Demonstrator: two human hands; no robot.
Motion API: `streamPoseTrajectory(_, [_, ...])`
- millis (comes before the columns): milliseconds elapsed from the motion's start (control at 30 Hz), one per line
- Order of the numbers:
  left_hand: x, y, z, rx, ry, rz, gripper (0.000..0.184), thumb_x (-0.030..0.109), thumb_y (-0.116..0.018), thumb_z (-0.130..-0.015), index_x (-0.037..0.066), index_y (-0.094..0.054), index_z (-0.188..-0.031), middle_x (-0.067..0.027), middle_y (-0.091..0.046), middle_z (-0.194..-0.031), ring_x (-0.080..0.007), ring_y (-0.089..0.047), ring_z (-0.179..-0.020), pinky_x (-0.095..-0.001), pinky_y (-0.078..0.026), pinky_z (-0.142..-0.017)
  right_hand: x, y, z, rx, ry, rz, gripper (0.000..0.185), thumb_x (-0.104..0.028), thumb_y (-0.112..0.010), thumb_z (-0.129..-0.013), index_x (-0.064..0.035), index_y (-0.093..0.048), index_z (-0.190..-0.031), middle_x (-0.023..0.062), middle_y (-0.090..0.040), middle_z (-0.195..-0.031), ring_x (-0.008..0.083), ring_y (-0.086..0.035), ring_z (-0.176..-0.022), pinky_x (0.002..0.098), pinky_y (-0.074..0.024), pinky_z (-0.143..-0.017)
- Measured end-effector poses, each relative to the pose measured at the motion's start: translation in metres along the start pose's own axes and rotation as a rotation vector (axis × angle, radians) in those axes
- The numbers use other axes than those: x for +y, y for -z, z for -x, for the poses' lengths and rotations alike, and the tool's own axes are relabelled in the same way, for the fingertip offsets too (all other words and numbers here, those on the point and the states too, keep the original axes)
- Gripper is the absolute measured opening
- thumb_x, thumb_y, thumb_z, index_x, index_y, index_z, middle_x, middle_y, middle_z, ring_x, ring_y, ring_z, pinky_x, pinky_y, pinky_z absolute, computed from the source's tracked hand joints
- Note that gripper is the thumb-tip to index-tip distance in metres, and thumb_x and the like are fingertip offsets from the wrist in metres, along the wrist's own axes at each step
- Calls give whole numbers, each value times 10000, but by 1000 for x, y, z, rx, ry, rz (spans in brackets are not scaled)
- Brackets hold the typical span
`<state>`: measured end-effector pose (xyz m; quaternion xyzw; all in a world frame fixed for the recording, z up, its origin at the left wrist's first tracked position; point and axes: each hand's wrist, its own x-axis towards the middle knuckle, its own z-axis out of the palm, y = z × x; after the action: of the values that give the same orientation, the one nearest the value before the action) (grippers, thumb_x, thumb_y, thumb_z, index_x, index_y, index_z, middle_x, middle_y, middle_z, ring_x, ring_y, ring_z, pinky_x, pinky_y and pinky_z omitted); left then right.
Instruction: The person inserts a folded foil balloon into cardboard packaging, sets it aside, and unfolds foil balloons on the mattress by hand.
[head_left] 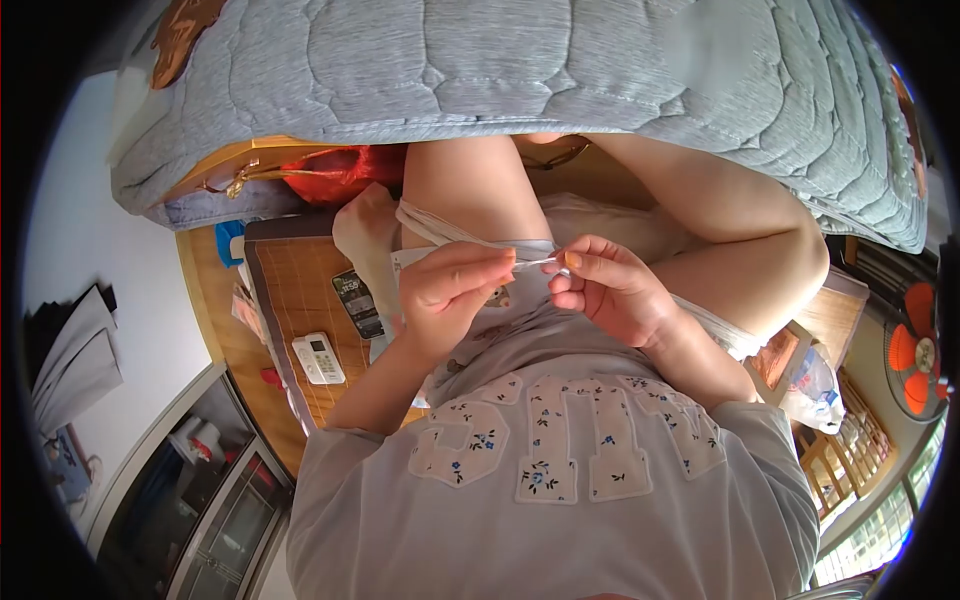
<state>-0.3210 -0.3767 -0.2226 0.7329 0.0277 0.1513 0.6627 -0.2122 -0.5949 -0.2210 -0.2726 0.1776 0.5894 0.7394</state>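
Observation:
A thin white strand (535, 263), perhaps thread, stretches across the small gap between my two hands, above my lap. My left hand (445, 290) pinches one end between thumb and fingertips. At the other end, my right hand (615, 285) grips it with thumb and forefinger, its other fingers curled. What the strand is made of is too fine to make out. Below the hands lies the pale grey cloth (500, 325) of my clothing, with a small printed figure partly covered by my left fingers.
A grey quilted mattress (480, 70) rises in front of my legs. On the mat (290, 275) to the left lie a phone (357, 303) and a white remote control (318, 358). A red bag (345, 175) sits under the bed edge. An orange-bladed fan (915, 348) stands at right.

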Motion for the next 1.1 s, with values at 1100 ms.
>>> streamPoseTrajectory(1100, [-126,156,-27,557,412,-797,364,368,-719,-906,6,-681,-892,-200,-682,-860,-395,-658,-810,-448,-518,-718,20,-104,-184,-88,1164,1553,145,17,-741,-818,-34,-727,-953,105,-738,-933,264,-722,-849,335,-571,-788])
